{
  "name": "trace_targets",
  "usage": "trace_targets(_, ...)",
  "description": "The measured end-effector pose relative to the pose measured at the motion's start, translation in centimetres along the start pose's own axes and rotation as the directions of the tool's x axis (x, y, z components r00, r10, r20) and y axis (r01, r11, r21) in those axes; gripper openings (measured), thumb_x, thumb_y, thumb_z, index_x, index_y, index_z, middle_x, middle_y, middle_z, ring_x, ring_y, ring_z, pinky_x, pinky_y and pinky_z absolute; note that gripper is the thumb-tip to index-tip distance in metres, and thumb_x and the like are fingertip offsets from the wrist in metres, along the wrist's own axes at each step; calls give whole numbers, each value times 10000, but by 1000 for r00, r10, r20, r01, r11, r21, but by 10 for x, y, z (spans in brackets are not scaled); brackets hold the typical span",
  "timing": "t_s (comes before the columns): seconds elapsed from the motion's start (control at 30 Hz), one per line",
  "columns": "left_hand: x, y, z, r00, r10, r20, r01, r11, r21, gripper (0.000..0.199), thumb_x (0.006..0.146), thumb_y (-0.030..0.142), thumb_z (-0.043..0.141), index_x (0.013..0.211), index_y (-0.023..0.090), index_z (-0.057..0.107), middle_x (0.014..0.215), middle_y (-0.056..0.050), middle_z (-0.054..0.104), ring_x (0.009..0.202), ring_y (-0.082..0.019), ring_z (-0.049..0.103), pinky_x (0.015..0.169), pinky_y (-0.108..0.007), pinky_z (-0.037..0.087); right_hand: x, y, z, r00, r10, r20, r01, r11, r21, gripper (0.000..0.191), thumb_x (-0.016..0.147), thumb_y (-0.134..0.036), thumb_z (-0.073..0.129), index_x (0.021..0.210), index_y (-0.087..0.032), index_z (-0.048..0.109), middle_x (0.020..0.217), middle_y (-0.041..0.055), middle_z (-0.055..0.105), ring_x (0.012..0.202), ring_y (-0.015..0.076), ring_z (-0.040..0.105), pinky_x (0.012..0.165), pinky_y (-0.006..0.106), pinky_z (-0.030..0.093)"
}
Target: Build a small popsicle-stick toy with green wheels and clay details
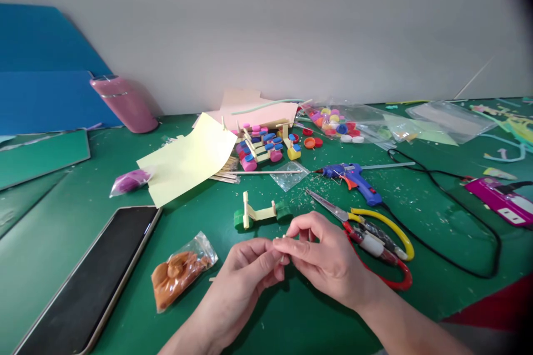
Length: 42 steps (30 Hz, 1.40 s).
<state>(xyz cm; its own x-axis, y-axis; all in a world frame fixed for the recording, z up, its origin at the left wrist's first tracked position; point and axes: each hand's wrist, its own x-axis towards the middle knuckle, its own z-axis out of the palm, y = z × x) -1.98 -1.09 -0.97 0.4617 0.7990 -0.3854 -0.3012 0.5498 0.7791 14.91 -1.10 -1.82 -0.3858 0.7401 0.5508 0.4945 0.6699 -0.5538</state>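
My left hand (254, 269) and my right hand (325, 255) meet at the fingertips above the green table. Both are closed in a pinch around something small and pale, mostly covered by the fingers. A short pale stick end (212, 279) peeks out beside the left hand; whether it is held or lies on the table I cannot tell. Just beyond the fingers stands a small craft piece with green wheels and a cream body (263, 214). A clear packet of orange-brown clay (179, 274) lies left of my left hand. Scissors (339, 212) with red and yellow handles lie behind my right hand.
A blue glue gun (353, 176) with a black cord (453, 188) lies at right, near a magenta power strip (499, 199). A phone (91, 283) is at left. Pale yellow paper (189, 161), coloured wheeled pieces (262, 147), bottle caps (310, 142) and a pink tumbler (125, 104) stand farther back.
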Motion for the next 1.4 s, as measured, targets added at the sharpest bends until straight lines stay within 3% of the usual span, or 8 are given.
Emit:
trace_targets(0.2,-1,1,-1,999,21,-25,-19,996,87,204,752,310,640,691,117,670,592,-10,573,567,-81,428,552,-199,326,5,-1,-3,983,184,-27,-174,962,210,197,822,-136,561,967,-208,673,847,51,589,778,149,557,668,262,462)
trace_targets(0.4,0,2,1,991,109,-80,-72,929,364,253,781,361,592,724,130,678,636,-22,599,580,-99,423,536,-220,313,10,2,-3,774,574,269,-573,452,684,172,811,-314,593,781,-177,694,619,-16,581,532,75,461,499,195,379)
trace_targets(0.5,-1,3,2,991,121,-54,-85,893,441,285,796,374,566,692,130,670,635,-21,593,575,-102,411,528,-227,307,12,0,-3,761,533,370,-601,363,712,179,791,-306,614,729,-165,706,567,-34,529,519,72,444,507,202,374)
trace_targets(0.73,1,1,1,993,112,-35,-87,901,425,274,800,360,565,672,140,664,615,-8,580,569,-98,397,527,-226,303,12,-2,-1,803,471,365,-576,458,677,183,814,-259,594,718,-152,708,677,8,586,713,139,555,699,281,424)
trace_targets(0.9,1,-1,1,995,98,-18,-89,954,288,200,772,316,611,687,151,685,607,-4,592,572,-94,411,530,-219,310,10,-2,4,687,465,558,-643,31,766,106,776,-268,649,798,-165,660,662,-15,598,595,99,567,543,217,384)
trace_targets(1.03,1,-2,2,994,104,-28,-91,953,290,237,782,304,602,634,137,681,592,-9,582,569,-93,408,543,-224,316,9,0,6,635,441,635,-640,-160,751,113,738,-261,693,776,-159,663,659,-18,610,605,78,572,536,185,363)
trace_targets(1.2,0,-1,4,996,86,-39,-77,980,185,219,753,307,635,617,140,672,571,-4,582,548,-85,411,525,-216,311,10,0,8,641,450,622,-630,-156,761,147,709,-271,718,800,-163,675,643,-23,622,589,85,580,569,215,413)
trace_targets(1.4,0,1,5,999,38,-28,-34,989,146,197,735,313,655,660,134,694,536,-6,595,512,-73,418,487,-202,287,12,-4,8,751,513,416,-553,143,821,142,743,-294,683,783,-159,700,554,-30,614,518,89,575,503,214,450)
